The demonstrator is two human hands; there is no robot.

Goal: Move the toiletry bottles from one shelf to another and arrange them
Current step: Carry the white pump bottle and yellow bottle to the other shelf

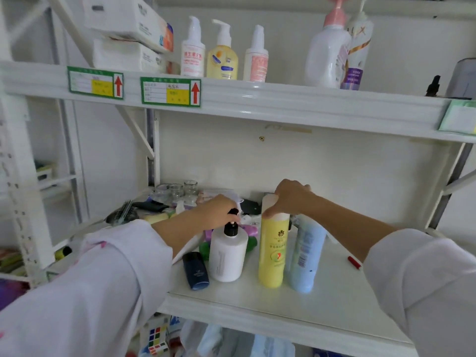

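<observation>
Standing upright, the yellow bottle (273,249) is gripped at its cap by the right hand (291,198); the white pump bottle's (228,253) black pump is pinched by the left hand (219,211).

Bright, even light; soft blur, wide-angle bending at edges.

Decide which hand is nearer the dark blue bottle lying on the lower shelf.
Left. The left hand grips the white pump bottle beside the dark blue bottle; the right hand holds the yellow bottle further off.

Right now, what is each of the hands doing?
Left hand: grips the black pump top of the white round bottle.
Right hand: grips the white cap of the tall yellow bottle.
</observation>
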